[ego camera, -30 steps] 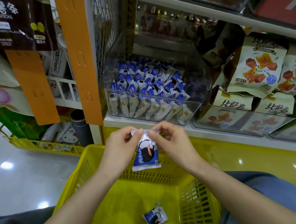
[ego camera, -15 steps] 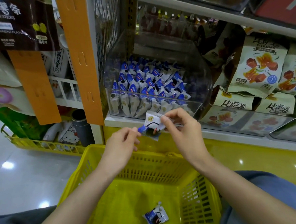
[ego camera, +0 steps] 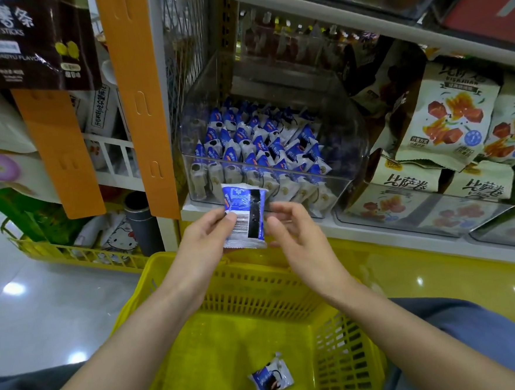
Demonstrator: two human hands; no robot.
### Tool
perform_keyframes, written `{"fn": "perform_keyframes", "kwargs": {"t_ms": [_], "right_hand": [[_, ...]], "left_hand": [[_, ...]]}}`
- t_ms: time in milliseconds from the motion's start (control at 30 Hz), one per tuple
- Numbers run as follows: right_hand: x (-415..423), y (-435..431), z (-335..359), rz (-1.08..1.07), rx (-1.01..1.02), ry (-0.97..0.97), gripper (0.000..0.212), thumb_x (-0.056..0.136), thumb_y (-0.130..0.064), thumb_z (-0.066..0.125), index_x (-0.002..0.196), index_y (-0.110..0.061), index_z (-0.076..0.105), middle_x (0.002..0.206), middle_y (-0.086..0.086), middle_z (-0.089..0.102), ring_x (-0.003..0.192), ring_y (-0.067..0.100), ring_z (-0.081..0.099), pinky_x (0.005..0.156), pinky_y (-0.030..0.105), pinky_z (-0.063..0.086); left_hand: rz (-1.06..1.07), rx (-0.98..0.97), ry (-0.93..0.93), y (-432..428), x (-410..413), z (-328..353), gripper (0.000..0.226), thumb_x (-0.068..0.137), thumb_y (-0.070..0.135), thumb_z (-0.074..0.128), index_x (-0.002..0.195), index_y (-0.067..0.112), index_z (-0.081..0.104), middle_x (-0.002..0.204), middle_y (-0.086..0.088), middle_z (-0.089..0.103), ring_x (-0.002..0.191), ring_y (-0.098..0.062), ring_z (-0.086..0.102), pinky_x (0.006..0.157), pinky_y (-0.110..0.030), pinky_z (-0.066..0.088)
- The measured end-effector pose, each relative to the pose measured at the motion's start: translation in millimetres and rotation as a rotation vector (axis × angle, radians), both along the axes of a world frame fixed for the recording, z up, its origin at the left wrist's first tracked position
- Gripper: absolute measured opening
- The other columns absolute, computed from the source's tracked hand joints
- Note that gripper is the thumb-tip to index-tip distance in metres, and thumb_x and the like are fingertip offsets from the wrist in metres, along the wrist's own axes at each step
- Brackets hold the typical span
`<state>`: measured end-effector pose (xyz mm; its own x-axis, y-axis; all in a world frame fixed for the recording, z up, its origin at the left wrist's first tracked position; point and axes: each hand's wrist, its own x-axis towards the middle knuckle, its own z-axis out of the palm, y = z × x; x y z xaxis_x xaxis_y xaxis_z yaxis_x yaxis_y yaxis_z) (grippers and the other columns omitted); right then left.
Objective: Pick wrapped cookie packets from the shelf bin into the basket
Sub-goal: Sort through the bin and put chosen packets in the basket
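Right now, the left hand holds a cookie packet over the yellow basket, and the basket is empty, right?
Not quite. The basket is not empty: the head view shows one cookie packet lying on its floor. The left hand does hold another packet over it.

Basket [ego camera: 249,274] open above; front wall of bin [ego camera: 344,173] fences packets [ego camera: 246,140].

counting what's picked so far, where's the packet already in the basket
In the head view the loose packet lies on the floor of the yellow basket, right of centre near its right wall, below the held packet that the left hand pinches.
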<state>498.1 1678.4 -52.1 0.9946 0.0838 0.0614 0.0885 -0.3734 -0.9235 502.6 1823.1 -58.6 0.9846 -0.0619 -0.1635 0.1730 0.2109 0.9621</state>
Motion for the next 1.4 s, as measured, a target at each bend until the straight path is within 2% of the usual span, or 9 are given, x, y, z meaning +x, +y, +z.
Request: {"fn": "perform_keyframes", "kwargs": {"t_ms": [67,200,433,733,833,900,1000,1167,1400], "right_hand": [[1.0,-1.5,2.0,0.051,0.209,0.197,0.018,0.097,-0.018,0.044,0.111,-0.017,0.055,0.104,-0.002,0.065,0.085,0.002,0.064,0.069,0.016,0.052],[-1.2,-1.8,4.0,0.074,0.281,0.316,0.022,0.096,-0.02,0.047,0.11,-0.009,0.059,0.101,0.004,0.069,0.084,0.006,0.065,0.067,0.016,0.052],[-1.8,1.1,1.8,0.044,0.364,0.344,0.011,0.093,-0.022,0.051,0.1,-0.013,0.049,0.095,0.002,0.068,0.078,0.007,0.063,0.064,0.016,0.05],[-0.9,1.2,-2.9,0.06,0.358,0.272,0.035,0.091,-0.017,0.056,0.124,-0.016,0.046,0.111,0.007,0.065,0.082,0.006,0.066,0.065,0.018,0.052],[-1.3,1.8,-4.0,0.083,0.324,0.262,0.036,0.09,-0.018,0.056,0.126,-0.016,0.047,0.116,0.009,0.062,0.087,0.008,0.065,0.068,0.022,0.054],[-1.0,1.9,-3.7,0.119,0.33,0.252,0.031,0.091,-0.016,0.055,0.121,-0.016,0.05,0.113,0.01,0.061,0.087,0.01,0.064,0.069,0.023,0.056],[-2.6,4.3,-5.2,0.173,0.302,0.225,0.027,0.089,-0.009,0.056,0.114,-0.019,0.05,0.101,0.002,0.061,0.078,0.008,0.064,0.069,0.024,0.056],[-3.5,6.4,-13.3,0.214,0.135,0.145,0.032,0.087,-0.011,0.061,0.11,-0.031,0.049,0.105,-0.003,0.061,0.092,0.019,0.065,0.079,0.034,0.056],[-3.2,4.2,-15.4,0.227,0.031,0.077,0.034,0.088,-0.016,0.061,0.115,-0.033,0.05,0.102,-0.013,0.061,0.095,0.008,0.062,0.082,0.023,0.053]], "left_hand": [[-0.088,0.037,-0.014,-1.9,-2.0,-2.4,0.023,0.096,0.02,0.045,0.108,0.018,0.064,0.101,-0.001,0.072,0.095,-0.014,0.067,0.088,-0.03,0.05],[0.055,0.338,-0.198,-4.4,-0.3,-10.4,0.021,0.092,0.013,0.052,0.112,0.02,0.053,0.105,0.005,0.062,0.09,-0.007,0.059,0.078,-0.018,0.046],[-0.026,0.478,-0.328,-10.3,-9.3,-14.5,0.031,0.083,0.021,0.065,0.108,0.032,0.05,0.107,0.015,0.059,0.098,-0.003,0.057,0.085,-0.022,0.047],[-0.082,0.713,-0.433,-3.4,-9.2,-17.4,0.032,0.096,0.014,0.04,0.126,0.022,0.049,0.089,0.012,0.061,0.075,0.005,0.056,0.06,-0.007,0.038],[-0.077,0.755,-0.423,-2.9,-11.9,-18.0,0.033,0.097,0.022,0.039,0.13,0.028,0.04,0.101,0.008,0.063,0.078,0.004,0.057,0.064,-0.012,0.042],[-0.046,0.825,-0.46,-0.4,-12.5,-16.2,0.03,0.097,0.027,0.039,0.127,0.027,0.042,0.105,0.001,0.065,0.089,-0.013,0.061,0.076,-0.032,0.048],[0.021,0.945,-0.553,4.1,-11.3,-11.9,0.025,0.095,0.026,0.041,0.115,0.017,0.053,0.093,-0.006,0.066,0.084,-0.025,0.061,0.071,-0.045,0.048],[0.052,1.078,-0.591,6.0,-8.9,-9.0,0.018,0.095,0.022,0.043,0.078,0.014,0.044,0.062,0.0,0.045,0.057,-0.025,0.043,0.052,-0.035,0.032],[0.072,0.932,-0.515,7.6,-4.7,-13.7,0.027,0.095,0.02,0.041,0.069,0.018,0.045,0.056,0.006,0.045,0.05,-0.011,0.042,0.049,-0.025,0.027]]}}
